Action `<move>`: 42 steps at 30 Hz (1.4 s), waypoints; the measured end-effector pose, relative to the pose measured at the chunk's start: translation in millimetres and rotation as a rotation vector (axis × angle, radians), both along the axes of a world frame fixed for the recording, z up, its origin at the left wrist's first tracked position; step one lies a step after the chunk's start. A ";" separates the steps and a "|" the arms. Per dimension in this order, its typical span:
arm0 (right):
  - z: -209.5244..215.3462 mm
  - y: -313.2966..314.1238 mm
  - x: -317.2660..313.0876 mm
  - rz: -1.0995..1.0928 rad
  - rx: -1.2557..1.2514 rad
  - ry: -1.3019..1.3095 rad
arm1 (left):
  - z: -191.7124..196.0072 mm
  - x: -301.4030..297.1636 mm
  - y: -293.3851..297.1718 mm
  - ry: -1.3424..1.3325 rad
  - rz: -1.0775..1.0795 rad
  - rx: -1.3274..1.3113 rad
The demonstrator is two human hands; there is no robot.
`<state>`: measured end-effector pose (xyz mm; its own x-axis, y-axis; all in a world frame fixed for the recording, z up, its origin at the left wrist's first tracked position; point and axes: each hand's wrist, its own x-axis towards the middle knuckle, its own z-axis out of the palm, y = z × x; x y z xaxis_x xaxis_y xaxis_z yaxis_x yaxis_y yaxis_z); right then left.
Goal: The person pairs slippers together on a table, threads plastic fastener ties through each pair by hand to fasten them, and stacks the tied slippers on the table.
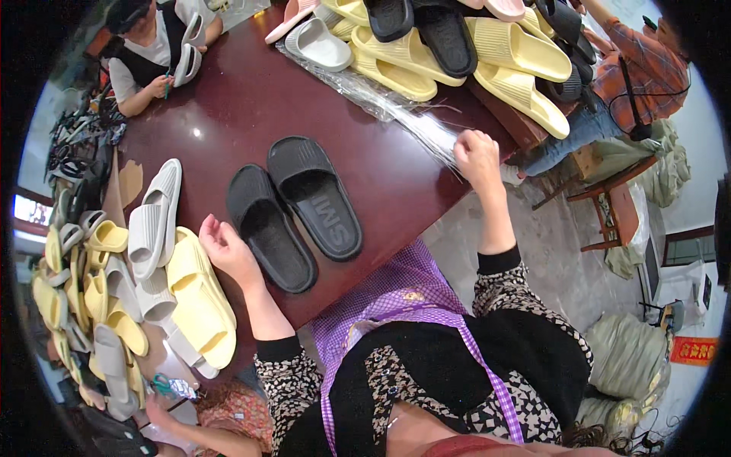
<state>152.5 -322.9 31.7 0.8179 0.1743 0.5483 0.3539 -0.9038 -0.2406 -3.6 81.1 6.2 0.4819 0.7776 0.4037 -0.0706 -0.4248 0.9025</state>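
Observation:
A pair of black slide slippers (312,202) lies side by side on the dark red table in front of me, soles down. My left hand (228,250) is just left of the pair, its fingers loosely bent and nothing visible in them. Over the table's right edge, my right hand (478,158) is closed at the end of a bundle of clear plastic strips (426,131). Its fingertips pinch at the strips; how many they hold is hidden.
Yellow, black, grey and pink slippers (518,47) are heaped at the table's far side. Grey and yellow slippers (199,305) line its left side, beside a bigger pile (106,286). One person (156,49) holds grey slippers; another (640,68) stands right. A third person's arm (202,436) shows lower left.

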 end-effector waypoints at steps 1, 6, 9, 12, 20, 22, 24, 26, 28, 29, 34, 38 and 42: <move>-1.2 -5.3 -3.2 -0.005 0.036 -0.011 | 4.6 2.6 -9.2 -0.015 -0.002 0.080; -4.4 -25.7 -7.8 -0.015 0.174 0.095 | 58.1 40.2 -105.4 -0.080 -0.400 0.563; -12.2 -18.0 0.3 0.070 0.256 0.009 | 56.5 77.9 -165.5 -0.008 -0.795 0.865; -7.0 -11.8 -3.3 0.116 0.309 0.005 | 25.8 124.3 -197.9 0.051 -0.831 1.070; -7.7 -30.6 -8.2 0.186 0.317 -0.008 | -23.8 199.5 -198.1 0.379 -0.756 1.275; -8.5 -50.0 -7.1 0.133 0.313 -0.067 | -24.6 206.5 -205.4 0.397 -0.811 1.178; -4.7 -71.3 -9.7 0.044 0.463 -0.076 | -24.7 208.5 -206.0 0.417 -0.830 1.132; 3.9 -90.8 -17.6 -0.038 0.712 -0.022 | -28.1 210.0 -202.1 0.363 -0.772 1.162; 18.1 -108.5 -26.7 -0.074 0.867 -0.067 | -29.7 207.5 -192.2 0.363 -0.692 1.181; 21.5 -114.4 -31.6 -0.082 0.925 -0.100 | -32.0 204.2 -191.8 0.382 -0.680 1.208; 5.2 -196.0 -50.5 0.136 0.929 -0.610 | -21.7 205.1 -211.3 0.525 -0.800 1.208; 7.3 -245.1 -59.9 0.382 1.661 -0.251 | -29.8 202.4 -209.6 0.476 -0.746 1.186; 7.3 -223.5 -51.1 0.537 1.881 -0.008 | -33.0 197.1 -201.0 0.491 -0.767 1.161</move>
<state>101.4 -546.4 38.9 0.8849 -0.3512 0.3058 0.4654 0.6425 -0.6088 193.5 -120.0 -26.8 0.8867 -0.3629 0.2865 -0.4021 -0.9112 0.0902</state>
